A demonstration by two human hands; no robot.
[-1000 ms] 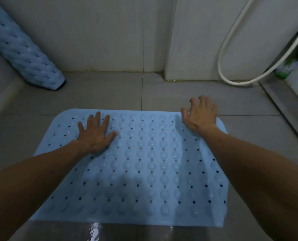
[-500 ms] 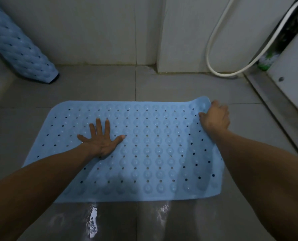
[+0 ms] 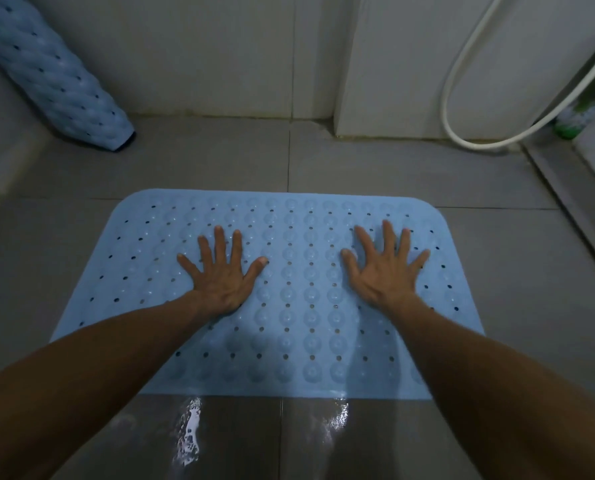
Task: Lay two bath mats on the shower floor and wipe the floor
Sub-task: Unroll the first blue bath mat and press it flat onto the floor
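Note:
A light blue bath mat [image 3: 299, 327] with bumps and small holes lies flat on the grey tiled shower floor [image 3: 206, 161]. My left hand [image 3: 220, 271] presses palm-down on the mat's left-middle, fingers spread. My right hand [image 3: 384, 268] presses palm-down on its right part, fingers spread too. Neither hand holds anything. A second blue mat [image 3: 50, 77], rolled up, leans against the wall in the far left corner.
A white shower hose [image 3: 462, 98] loops down at the right wall. A green and white bottle [image 3: 573, 119] sits behind it by a metal threshold [image 3: 573, 199]. The tiles near me are wet and shiny [image 3: 190, 434].
My right hand let go of the mat's far right corner and came down flat on it. The corner now lies flat. My left hand stayed pressed on the mat.

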